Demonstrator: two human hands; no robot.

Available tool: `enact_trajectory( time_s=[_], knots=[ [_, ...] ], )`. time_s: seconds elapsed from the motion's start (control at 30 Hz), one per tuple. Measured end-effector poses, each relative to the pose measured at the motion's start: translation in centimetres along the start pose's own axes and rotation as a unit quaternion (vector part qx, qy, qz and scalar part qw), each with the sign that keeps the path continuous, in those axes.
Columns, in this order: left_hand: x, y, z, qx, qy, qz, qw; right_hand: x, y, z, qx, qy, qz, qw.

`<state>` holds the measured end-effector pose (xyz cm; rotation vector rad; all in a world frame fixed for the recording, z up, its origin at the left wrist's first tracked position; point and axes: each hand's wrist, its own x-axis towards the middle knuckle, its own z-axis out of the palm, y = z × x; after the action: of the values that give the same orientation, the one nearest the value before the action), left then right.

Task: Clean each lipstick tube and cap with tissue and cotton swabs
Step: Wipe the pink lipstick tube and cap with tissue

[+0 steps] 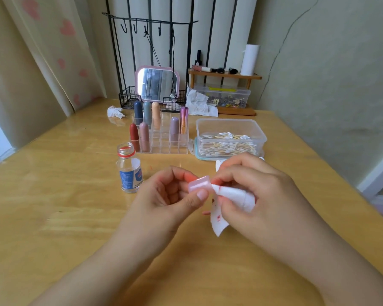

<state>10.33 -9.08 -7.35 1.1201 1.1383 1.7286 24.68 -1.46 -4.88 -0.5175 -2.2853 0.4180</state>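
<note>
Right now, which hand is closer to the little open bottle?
Left. The left hand is just beside the bottle; the right hand lies beyond it, farther away.

Two bare forearms reach in from the lower edge of the view, with no sleeve, cuff, watch, bracelet or glove on the parts that show. The left hand [170, 191] wears no ring on its visible fingers, and its thumbnail is short, rounded and plain, without coloured polish. The right hand [259, 186] is likewise bare, its knuckles and the back of the hand uncovered, and a few fingertips carry faint reddish smudges.
</note>
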Motion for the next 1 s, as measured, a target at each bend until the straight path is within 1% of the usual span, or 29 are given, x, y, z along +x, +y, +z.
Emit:
enact_trajectory(
  time_s=[0.07,0.13,0.23,0.27,0.37,0.4,0.43,0.5,0.53,0.57,0.63,0.7,0.77,0.83,0.9,1.0],
  knots=[
    [0.1,-0.1,-0.3,-0.005,0.006,0.007,1.000,0.0,0.0,-0.4,0.066,-0.054,0.063,0.994],
    [0.2,-0.3,-0.5,0.006,0.012,0.019,1.000,0.0,0.2,-0.4,0.115,-0.101,0.126,0.980],
    [0.2,-0.9,-0.8,0.024,0.025,0.045,0.998,0.1,0.1,-0.1,0.240,-0.115,0.188,0.946],
    [0.2,-1.0,-0.9,0.034,0.029,0.056,0.997,0.2,0.0,-0.1,0.292,-0.118,0.204,0.927],
    [0.1,-1.2,-1.2,0.112,0.039,0.123,0.985,0.3,-0.2,-0.1,0.447,-0.126,0.258,0.847],
    [0.1,-1.2,-1.3,0.140,0.039,0.144,0.979,0.3,-0.2,0.0,0.466,-0.121,0.267,0.835],
    [0.1,-1.2,-1.4,0.169,0.036,0.158,0.972,0.3,-0.1,0.2,0.462,-0.111,0.270,0.837],
    [0.2,-1.3,-1.4,0.203,0.029,0.156,0.966,0.1,-0.1,0.7,0.416,-0.081,0.261,0.867],
    [0.2,-1.2,-1.3,0.196,0.023,0.146,0.969,0.1,-0.3,0.8,0.390,-0.061,0.249,0.884],
    [0.2,-1.1,-1.3,0.171,0.015,0.130,0.976,0.2,-0.4,0.7,0.371,-0.045,0.233,0.898],
    [0.3,-0.9,-1.1,0.081,0.000,0.075,0.994,0.3,-0.5,0.2,0.343,-0.028,0.207,0.916],
    [0.2,-0.8,-1.2,0.016,-0.015,0.017,1.000,0.3,-0.4,-0.4,0.319,-0.024,0.193,0.928],
    [0.2,-0.9,-1.3,0.055,-0.034,0.015,0.998,0.3,-0.5,-0.6,0.304,-0.035,0.178,0.935],
    [0.2,-0.9,-1.2,0.090,-0.043,0.043,0.994,0.3,-0.6,-0.4,0.291,-0.043,0.168,0.941],
    [0.3,-0.7,-1.3,0.065,-0.031,0.053,0.996,0.3,-0.6,-0.1,0.291,-0.044,0.174,0.940],
    [0.4,-0.4,-1.4,0.023,-0.025,0.040,0.999,0.4,-0.4,0.1,0.311,-0.037,0.192,0.930]
  ],
)
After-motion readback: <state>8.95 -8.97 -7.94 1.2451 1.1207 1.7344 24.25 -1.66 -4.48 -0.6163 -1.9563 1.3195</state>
